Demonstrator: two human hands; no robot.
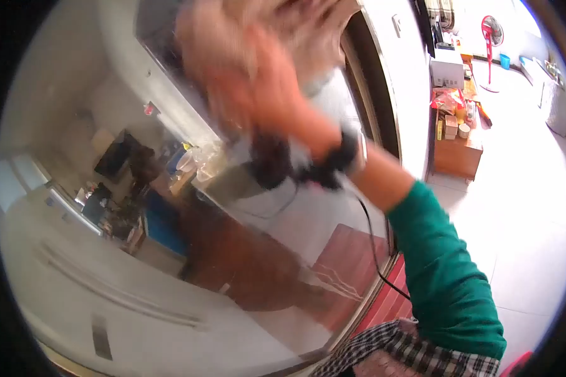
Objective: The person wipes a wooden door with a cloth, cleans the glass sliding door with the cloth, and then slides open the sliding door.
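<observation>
Glass pane (138, 270) unobstructed left of the right hand (264, 88), dark frame (374, 88) bounding it at right, black cable (372, 239) hanging across lower-right passage.

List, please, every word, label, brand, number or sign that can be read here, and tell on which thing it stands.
No text can be read.
White box: small printed marks, too small to read.
Red packet: too small and overexposed to tell any lettering.
Small boxes: too small to read.
Cloth: blurred, no lettering visible.
</observation>
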